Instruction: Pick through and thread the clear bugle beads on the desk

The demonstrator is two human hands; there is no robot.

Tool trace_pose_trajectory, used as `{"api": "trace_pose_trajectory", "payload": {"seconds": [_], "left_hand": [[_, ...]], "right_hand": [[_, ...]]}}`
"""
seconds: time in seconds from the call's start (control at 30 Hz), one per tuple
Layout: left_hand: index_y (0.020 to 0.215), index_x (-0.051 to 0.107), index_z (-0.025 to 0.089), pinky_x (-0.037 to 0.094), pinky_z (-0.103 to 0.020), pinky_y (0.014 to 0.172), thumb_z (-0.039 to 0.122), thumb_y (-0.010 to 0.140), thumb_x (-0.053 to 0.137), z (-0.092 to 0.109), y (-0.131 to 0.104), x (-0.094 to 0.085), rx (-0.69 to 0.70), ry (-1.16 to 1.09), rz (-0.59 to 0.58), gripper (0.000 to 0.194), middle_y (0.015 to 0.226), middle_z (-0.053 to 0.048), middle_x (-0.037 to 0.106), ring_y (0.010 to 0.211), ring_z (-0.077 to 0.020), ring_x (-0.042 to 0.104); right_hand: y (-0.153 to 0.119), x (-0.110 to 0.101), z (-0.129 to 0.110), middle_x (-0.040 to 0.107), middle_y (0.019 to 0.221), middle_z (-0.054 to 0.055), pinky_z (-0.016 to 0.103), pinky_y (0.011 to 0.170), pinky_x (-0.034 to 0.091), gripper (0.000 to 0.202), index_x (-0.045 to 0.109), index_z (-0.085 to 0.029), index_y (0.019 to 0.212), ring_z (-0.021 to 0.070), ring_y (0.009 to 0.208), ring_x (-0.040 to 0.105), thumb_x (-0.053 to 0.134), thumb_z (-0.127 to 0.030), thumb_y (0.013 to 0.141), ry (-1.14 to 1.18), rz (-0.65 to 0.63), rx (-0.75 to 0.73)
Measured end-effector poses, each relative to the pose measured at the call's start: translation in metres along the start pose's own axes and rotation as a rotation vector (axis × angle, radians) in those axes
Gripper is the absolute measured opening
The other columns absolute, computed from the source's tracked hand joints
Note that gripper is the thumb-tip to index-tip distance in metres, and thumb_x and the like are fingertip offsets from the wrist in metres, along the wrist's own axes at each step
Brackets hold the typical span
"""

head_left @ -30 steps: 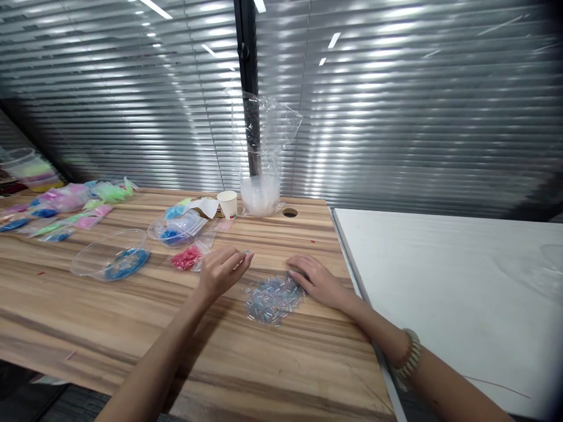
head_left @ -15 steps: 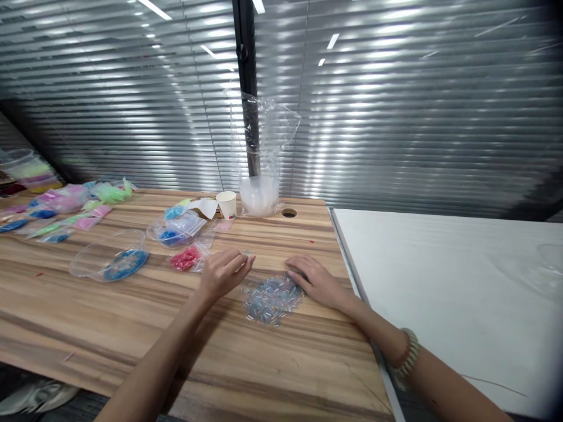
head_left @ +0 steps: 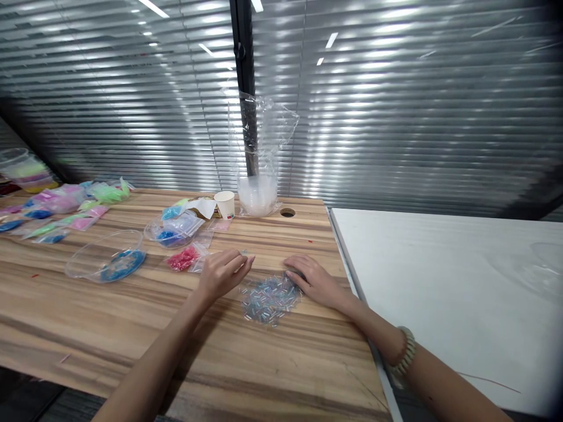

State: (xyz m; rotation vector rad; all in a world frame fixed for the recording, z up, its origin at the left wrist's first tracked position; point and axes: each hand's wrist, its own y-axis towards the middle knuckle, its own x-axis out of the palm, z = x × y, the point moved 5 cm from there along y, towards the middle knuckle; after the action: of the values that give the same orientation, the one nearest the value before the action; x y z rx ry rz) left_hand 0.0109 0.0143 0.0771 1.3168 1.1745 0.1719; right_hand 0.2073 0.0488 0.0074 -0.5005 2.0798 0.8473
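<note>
left grip point(head_left: 221, 274) stays pinched, contents unclear, while right grip point(head_left: 314, 282) still rests loosely parted by beads point(head_left: 269, 301).

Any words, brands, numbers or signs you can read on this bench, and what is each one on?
None can be read.
White paper cup: small coloured marks near its base, too small to read.
Brown packet beside it: partly covered; any print is too small to read.
Bag of red beads: no lettering visible.
</note>
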Motion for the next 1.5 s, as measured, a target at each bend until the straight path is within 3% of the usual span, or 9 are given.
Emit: {"api": "trace_pose_trajectory", "payload": {"seconds": [1.17,1.5], "left_hand": [[0.058,0.052,0.016,0.030,-0.022,0.048,0.016,0.086,0.056,0.0022,-0.0013,0.0022,0.005,-0.038,-0.031,0.028,0.050,0.003,0.047,0.047,-0.0084,0.040],[0.057,0.050,0.016,0.028,-0.023,0.048,0.018,0.089,0.051,0.0058,-0.0007,0.0085,0.018,-0.054,-0.120,0.032,0.051,0.004,0.045,0.047,-0.0079,0.040]], "right_hand": [[-0.0003,0.0012,0.0005,0.059,0.117,0.006,0.040,0.099,0.039,0.029,0.055,-0.018,0.116,0.0205,0.112,0.050,0.040,-0.033,0.096,-0.014,-0.002,-0.006],[0.0000,0.0013,-0.0006,0.059,0.117,0.007,0.039,0.099,0.039,0.028,0.055,-0.018,0.116,0.0201,0.112,0.050,0.040,-0.031,0.096,-0.035,-0.007,-0.014]]}}
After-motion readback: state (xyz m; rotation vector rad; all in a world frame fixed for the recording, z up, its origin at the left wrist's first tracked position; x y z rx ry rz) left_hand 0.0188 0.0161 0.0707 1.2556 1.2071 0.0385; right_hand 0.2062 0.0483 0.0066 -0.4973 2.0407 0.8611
